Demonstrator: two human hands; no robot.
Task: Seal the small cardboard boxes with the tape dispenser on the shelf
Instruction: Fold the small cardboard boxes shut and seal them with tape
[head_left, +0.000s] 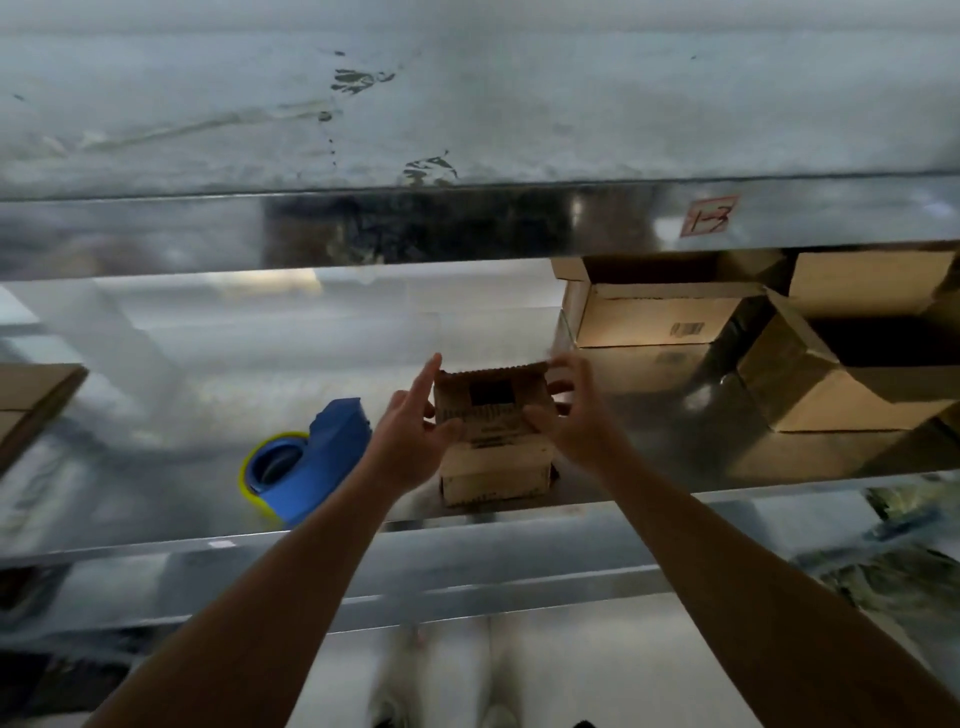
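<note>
A small cardboard box stands near the front edge of a shiny metal shelf. Its top flaps are partly raised, leaving a dark gap in the middle. My left hand presses the left flaps and my right hand presses the right flaps, both gripping the box top. A blue tape dispenser with a yellow-edged roll lies on its side on the shelf, just left of my left forearm, untouched.
Two larger open cardboard boxes sit at the shelf's back right. Another box's corner juts in at the left edge. An upper shelf beam carries a red-marked label. A lower shelf lies beneath.
</note>
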